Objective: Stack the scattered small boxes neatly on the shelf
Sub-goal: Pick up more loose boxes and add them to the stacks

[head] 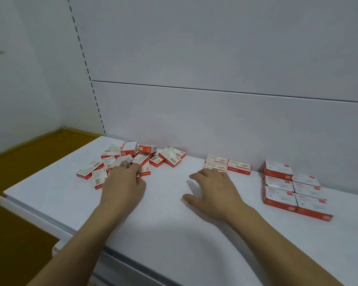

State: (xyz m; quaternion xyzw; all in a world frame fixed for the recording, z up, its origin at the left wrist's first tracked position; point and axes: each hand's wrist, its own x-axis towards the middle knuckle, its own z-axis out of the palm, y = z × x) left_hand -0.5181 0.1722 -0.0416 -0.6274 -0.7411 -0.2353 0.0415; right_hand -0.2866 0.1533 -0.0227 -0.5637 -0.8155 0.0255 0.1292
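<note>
Leftmost, the loose boxes (pixel 132 159) lie jumbled on the shelf (pixel 50 195), and the left hand (pixel 123 185) reaches into them, its fingertips (pixel 126 165) apparently pinching one blurred box, though the grasp cannot be confirmed. Right of it, the right hand (pixel 213 191) lies flat with fingers spread and empty, probably bracing, while just beyond its fingertips sits a started row (pixel 227 165), likely the placement target. Farther right, well clear of both hands, stands the finished stack (pixel 293 188).
</note>
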